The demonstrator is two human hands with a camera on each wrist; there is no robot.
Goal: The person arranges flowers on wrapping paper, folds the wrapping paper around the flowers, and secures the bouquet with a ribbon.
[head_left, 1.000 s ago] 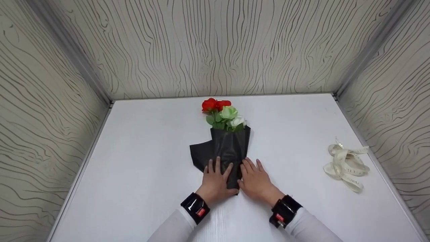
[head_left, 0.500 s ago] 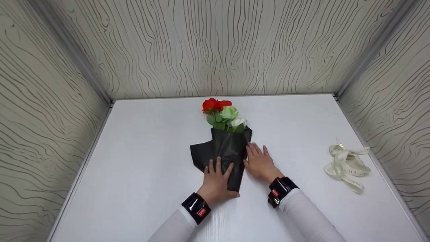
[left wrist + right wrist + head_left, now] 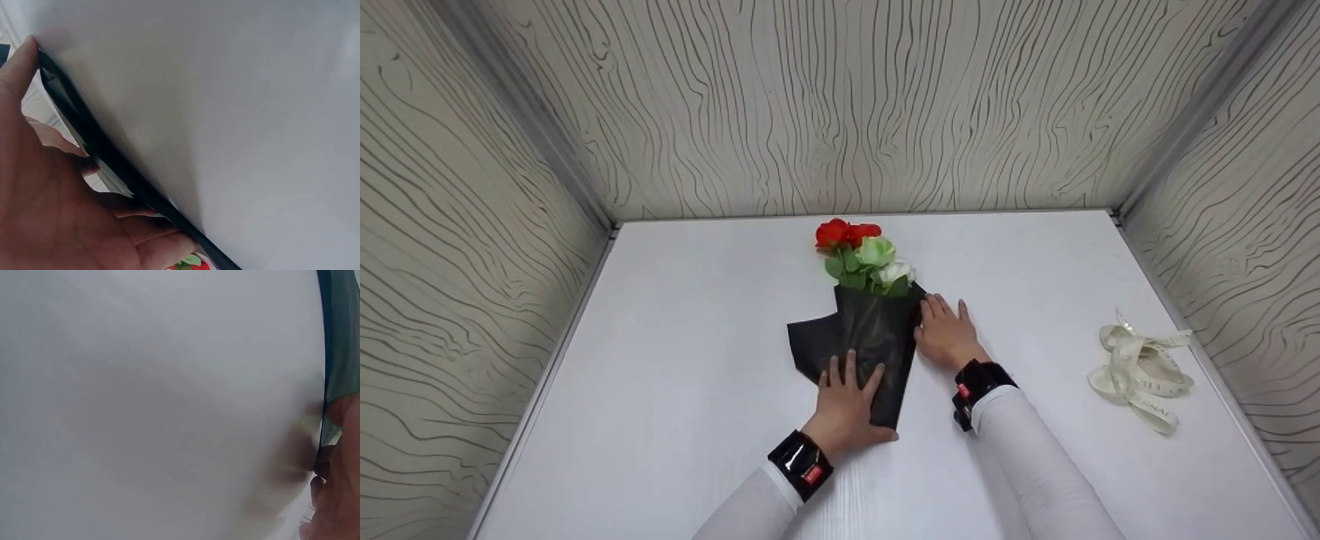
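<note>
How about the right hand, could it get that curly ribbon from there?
Probably yes: nothing stands between the right hand and the ribbon on the white table. The hand touches the black wrapping's edge, so it would likely leave that first.

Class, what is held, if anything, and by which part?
The left hand only presses the black wrapping paper low down; whether the right hand pinches its right edge is unclear.

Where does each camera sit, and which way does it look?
Head: on the person's head, facing forward and down at the black wrapping and flowers; left hand, right hand and sleeves show.
Left wrist: on that wrist, facing the wrapping's edge and white table; the left hand shows.
Right wrist: on that wrist, facing mostly table; part of the right hand shows.
Head and left wrist share the left hand.
</note>
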